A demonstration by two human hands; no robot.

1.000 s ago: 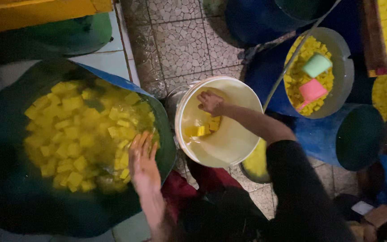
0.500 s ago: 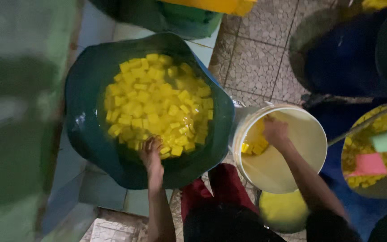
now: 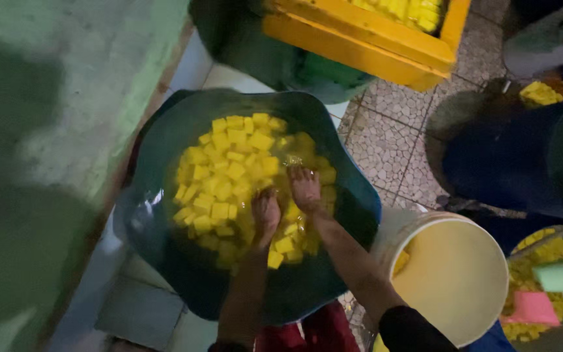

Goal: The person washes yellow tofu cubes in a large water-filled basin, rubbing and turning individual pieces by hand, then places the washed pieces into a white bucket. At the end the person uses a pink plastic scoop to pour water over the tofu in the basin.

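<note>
I have both hands down in the big green tub (image 3: 164, 150), the left hand (image 3: 266, 215) and the right hand (image 3: 305, 189) side by side, pressed into the pile of wet yellow cubes (image 3: 229, 173); the fingers are sunk among the cubes, so I cannot tell if they are open or closed. I think I am at the scooping step. The next move calls for a soft two-hand lift toward the white bucket (image 3: 451, 280) just beside the tub, without dropping cubes on the tiled floor (image 3: 386, 143).
</note>
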